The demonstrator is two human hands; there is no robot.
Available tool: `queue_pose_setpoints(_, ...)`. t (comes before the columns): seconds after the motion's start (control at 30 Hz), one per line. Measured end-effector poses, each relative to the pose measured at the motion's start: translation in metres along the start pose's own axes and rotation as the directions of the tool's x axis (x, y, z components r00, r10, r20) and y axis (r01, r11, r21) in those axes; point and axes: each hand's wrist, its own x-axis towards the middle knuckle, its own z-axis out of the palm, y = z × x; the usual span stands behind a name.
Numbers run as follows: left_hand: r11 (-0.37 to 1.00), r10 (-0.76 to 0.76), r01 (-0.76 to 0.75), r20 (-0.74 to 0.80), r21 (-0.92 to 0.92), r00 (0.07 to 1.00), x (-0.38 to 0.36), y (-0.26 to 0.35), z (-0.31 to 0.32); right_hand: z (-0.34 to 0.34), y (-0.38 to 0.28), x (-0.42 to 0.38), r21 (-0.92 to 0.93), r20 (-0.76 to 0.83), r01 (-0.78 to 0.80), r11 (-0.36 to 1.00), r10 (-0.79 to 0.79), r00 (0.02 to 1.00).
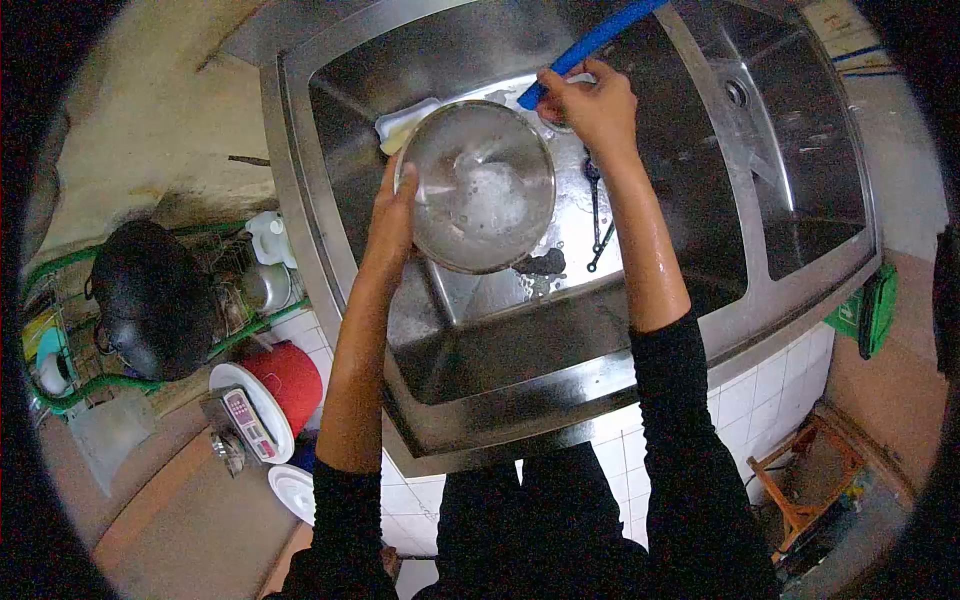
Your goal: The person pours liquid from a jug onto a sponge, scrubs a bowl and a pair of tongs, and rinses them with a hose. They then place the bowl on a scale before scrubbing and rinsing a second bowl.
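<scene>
Both hands are up over the sink, and what matters is how the two things they hold line up. My left hand clamps the near-left rim of the steel bowl, fingers wrapped over the edge, the bowl tipped so its open mouth faces me with suds and water inside. My right hand is closed tight around the lower end of a blue hose, just beyond the bowl's far-right rim. The hose runs on a long slant from that hand up toward the sink's far edge, its held end pointing down at the bowl (whether water is coming out I cannot tell). So the bowl lies just near-left of the right hand, almost touching. A sponge sits by the sink's far-left wall beside the bowl, and dark utensils lie on the sink floor under my right forearm.
</scene>
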Motion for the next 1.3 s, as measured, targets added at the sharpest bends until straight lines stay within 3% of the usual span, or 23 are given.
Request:
queue_pose_setpoints(0.03,0.981,-0.144,0.147,0.029,-0.13,0.989,0.001,-0.003,-0.003,0.005,-0.001,0.001,0.037,-0.008,0.024,0.999,-0.024,1.0)
queue_pose_setpoints(0.07,0.981,-0.143,0.145,0.031,-0.127,0.989,0.001,-0.006,-0.005,0.011,-0.001,0.001,0.087,-0.006,0.009,0.996,-0.009,1.0)
queue_pose_setpoints(0.13,0.866,-0.424,0.448,0.146,-0.222,0.894,-0.006,0.0,-0.008,0.023,-0.002,0.0,0.136,0.042,0.002,0.991,-0.008,0.999)
queue_pose_setpoints(0.37,0.822,-0.498,0.528,0.179,-0.213,0.848,-0.007,0.002,-0.006,0.05,-0.018,-0.02,0.181,0.223,-0.041,0.983,-0.001,0.975)
queue_pose_setpoints(0.43,0.842,-0.473,0.504,0.186,-0.194,0.861,-0.005,0.002,-0.006,0.052,-0.022,-0.033,0.371,0.32,-0.174,0.912,0.051,0.946)
queue_pose_setpoints(0.47,0.842,-0.473,0.504,0.186,-0.194,0.861,-0.002,-0.004,-0.006,0.048,-0.023,-0.038,0.361,0.392,-0.163,0.918,0.009,0.92)
queue_pose_setpoints(0.53,0.971,-0.152,0.171,0.12,-0.168,0.981,0.005,-0.014,-0.004,0.045,-0.032,-0.052,0.405,0.472,-0.23,0.885,0.013,0.881)
queue_pose_setpoints(0.57,0.97,-0.153,0.172,0.12,-0.169,0.981,0.009,-0.019,-0.004,0.044,-0.034,-0.057,0.441,0.548,-0.299,0.846,0.01,0.836)
queue_pose_setpoints(0.6,0.992,0.097,-0.087,0.117,-0.087,0.988,0.011,-0.015,0.0,0.043,-0.034,-0.059,0.402,0.587,-0.279,0.872,-0.011,0.81)
queue_pose_setpoints(0.63,0.94,0.34,-0.342,0.135,-0.007,0.931,0.013,-0.012,0.004,0.042,-0.032,-0.061,0.4,0.587,-0.281,0.872,-0.008,0.81)
queue_pose_setpoints(0.67,0.94,0.338,-0.34,0.135,-0.008,0.931,0.014,-0.008,0.006,0.039,-0.029,-0.063,0.387,0.591,-0.259,0.885,-0.022,0.807)
queue_pose_setpoints(0.73,0.713,0.6,-0.602,0.131,0.359,0.789,0.013,0.001,0.011,0.027,-0.023,-0.063,0.374,0.598,-0.24,0.896,-0.035,0.801)
queue_pose_setpoints(0.77,0.714,0.599,-0.599,0.128,0.361,0.791,0.011,0.002,0.013,0.014,-0.021,-0.061,0.28,0.623,-0.287,0.916,0.054,0.781)
queue_pose_setpoints(0.87,0.502,0.629,-0.472,0.068,0.725,0.774,0.002,0.01,0.019,-0.027,-0.002,-0.048,-0.032,0.531,-0.363,0.931,0.323,0.783)
queue_pose_setpoints(0.93,0.468,0.629,-0.472,0.094,0.747,0.772,-0.003,0.015,0.017,-0.055,0.023,-0.039,-0.144,0.406,-0.369,0.918,0.394,0.824)
queue_pose_setpoints(1.0,0.402,0.631,-0.466,0.13,0.788,0.765,-0.006,0.011,0.015,-0.08,0.033,-0.031,-0.392,0.294,-0.426,0.815,0.55,0.782)
queue_pose_setpoints(1.03,0.411,0.626,-0.456,0.119,0.79,0.771,-0.008,0.01,0.015,-0.091,0.04,-0.028,-0.402,0.3,-0.423,0.812,0.553,0.777)
queue_pose_setpoints(1.1,0.398,0.7,-0.525,0.121,0.752,0.704,-0.008,0.007,0.011,-0.104,0.065,-0.023,-0.721,0.305,-0.354,0.595,0.731,0.61)
queue_pose_setpoints(1.13,0.338,0.729,-0.502,0.115,0.796,0.675,-0.004,-0.002,0.011,-0.104,0.091,-0.024,-0.79,0.379,-0.249,0.56,0.766,0.518)
queue_pose_setpoints(1.17,0.344,0.727,-0.494,0.106,0.799,0.678,-0.004,-0.007,0.013,-0.096,0.115,-0.032,-0.817,0.499,-0.024,0.576,0.727,0.472)
queue_pose_setpoints(1.23,0.74,0.459,-0.29,-0.141,0.607,0.877,-0.007,-0.012,0.024,-0.069,0.152,-0.054,-0.64,0.763,0.515,0.57,0.546,0.345)
queue_pose_setpoints(1.27,0.744,0.455,-0.282,-0.152,0.606,0.877,0.002,-0.033,0.029,-0.045,0.156,-0.072,-0.629,0.76,0.52,0.578,0.597,0.256)
queue_pose_setpoints(1.3,0.856,0.406,-0.287,-0.216,0.43,0.888,0.015,-0.066,0.035,-0.031,0.168,-0.094,-0.489,0.866,0.654,0.577,0.407,0.289)
